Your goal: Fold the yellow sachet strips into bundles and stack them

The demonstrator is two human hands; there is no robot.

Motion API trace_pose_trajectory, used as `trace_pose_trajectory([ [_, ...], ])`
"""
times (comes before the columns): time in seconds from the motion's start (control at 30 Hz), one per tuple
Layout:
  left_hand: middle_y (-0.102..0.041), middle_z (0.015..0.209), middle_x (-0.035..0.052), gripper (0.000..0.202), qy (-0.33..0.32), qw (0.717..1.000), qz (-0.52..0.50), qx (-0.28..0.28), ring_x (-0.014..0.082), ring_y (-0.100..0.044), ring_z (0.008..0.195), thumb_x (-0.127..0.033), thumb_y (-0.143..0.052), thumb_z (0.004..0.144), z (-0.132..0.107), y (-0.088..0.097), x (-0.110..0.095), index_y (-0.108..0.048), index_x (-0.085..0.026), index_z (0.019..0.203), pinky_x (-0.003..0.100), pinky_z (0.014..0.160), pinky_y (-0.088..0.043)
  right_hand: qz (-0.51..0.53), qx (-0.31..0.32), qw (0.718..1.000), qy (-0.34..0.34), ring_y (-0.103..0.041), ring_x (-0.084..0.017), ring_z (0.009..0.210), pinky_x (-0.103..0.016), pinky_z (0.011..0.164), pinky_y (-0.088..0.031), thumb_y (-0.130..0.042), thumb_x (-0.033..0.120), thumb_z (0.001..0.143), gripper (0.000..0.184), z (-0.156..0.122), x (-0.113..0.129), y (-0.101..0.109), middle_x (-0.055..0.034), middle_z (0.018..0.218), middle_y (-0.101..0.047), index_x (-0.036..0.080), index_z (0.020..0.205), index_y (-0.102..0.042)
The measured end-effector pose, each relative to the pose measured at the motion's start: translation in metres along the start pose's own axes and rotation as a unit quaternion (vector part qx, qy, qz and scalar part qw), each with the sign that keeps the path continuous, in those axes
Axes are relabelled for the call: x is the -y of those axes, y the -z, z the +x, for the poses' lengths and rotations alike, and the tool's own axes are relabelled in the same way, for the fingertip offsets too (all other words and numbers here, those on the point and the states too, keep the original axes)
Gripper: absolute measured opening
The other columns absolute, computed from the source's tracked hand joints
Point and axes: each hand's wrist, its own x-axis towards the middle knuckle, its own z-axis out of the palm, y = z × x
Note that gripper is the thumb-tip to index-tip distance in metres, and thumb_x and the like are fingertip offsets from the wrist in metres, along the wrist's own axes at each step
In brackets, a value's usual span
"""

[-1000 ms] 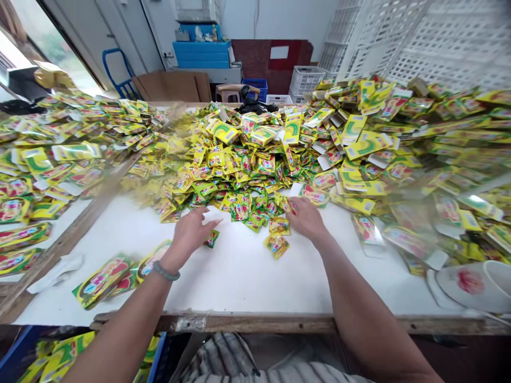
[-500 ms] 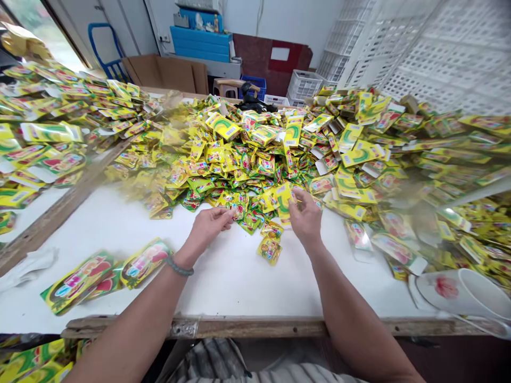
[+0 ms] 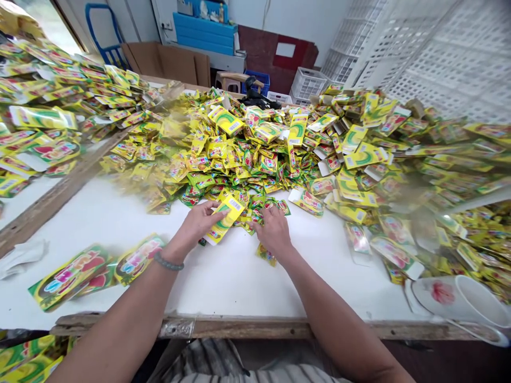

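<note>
A big heap of small yellow and green sachets [image 3: 255, 154] covers the back of the white table [image 3: 120, 213]. My left hand [image 3: 195, 226] is closed on a yellow packet [image 3: 224, 218] with a barcode on it, held at the heap's front edge. My right hand [image 3: 273, 231] rests palm down, fingers curled, on the small sachets just right of that packet. One loose sachet [image 3: 265, 255] lies partly under my right wrist. A dark bead bracelet [image 3: 167, 262] circles my left wrist.
Larger green-yellow packs [image 3: 91, 268] lie at the table's front left. More packs pile up at the left [image 3: 43, 117] and right [image 3: 439, 159]. A white cup with a red flower [image 3: 459, 300] lies tipped at the front right. White plastic crates [image 3: 419, 48] stand behind.
My right hand brought a yellow packet leftward and my left hand now holds it. My right hand has dropped onto the small sachets. The view has shifted a little.
</note>
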Motion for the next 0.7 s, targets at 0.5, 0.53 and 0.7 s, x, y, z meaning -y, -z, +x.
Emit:
trace_pose_trajectory([
  [0.5, -0.076, 0.075, 0.005, 0.061, 0.009, 0.998, 0.034, 0.045, 0.0204, -0.067, 0.057, -0.052, -0.086, 0.053, -0.005, -0.006, 0.002, -0.07, -0.016, 0.099, 0.026, 0.049, -0.047, 0.469, -0.063, 0.875, -0.106, -0.057, -0.014, 0.057, -0.027, 0.057, -0.049, -0.078, 0.05, 0.065, 0.037, 0.01, -0.035, 0.023, 0.0033, 0.062, -0.06, 0.021, 0.074, -0.055],
  [0.53, -0.076, 0.077, 0.0055, 0.06, 0.011, 0.998, 0.026, 0.063, 0.0213, -0.069, 0.061, -0.052, -0.086, 0.055, -0.006, -0.008, 0.003, -0.07, -0.016, 0.1, 0.027, 0.052, -0.049, 0.508, -0.075, 0.851, -0.11, -0.057, -0.013, 0.057, -0.027, 0.057, -0.05, -0.08, 0.049, 0.064, 0.039, 0.01, -0.032, 0.025, 0.0037, 0.062, -0.06, 0.021, 0.076, -0.055],
  [0.7, -0.078, 0.083, 0.0055, 0.058, 0.003, 0.994, -0.031, 0.103, 0.0214, -0.071, 0.069, -0.051, -0.085, 0.057, -0.009, -0.018, 0.004, -0.072, -0.017, 0.102, 0.028, 0.061, -0.053, 0.578, -0.039, 0.81, -0.094, -0.06, -0.013, 0.064, -0.027, 0.061, -0.055, -0.085, 0.042, 0.061, 0.038, 0.003, -0.007, 0.024, 0.0028, 0.071, -0.063, 0.021, 0.079, -0.059],
])
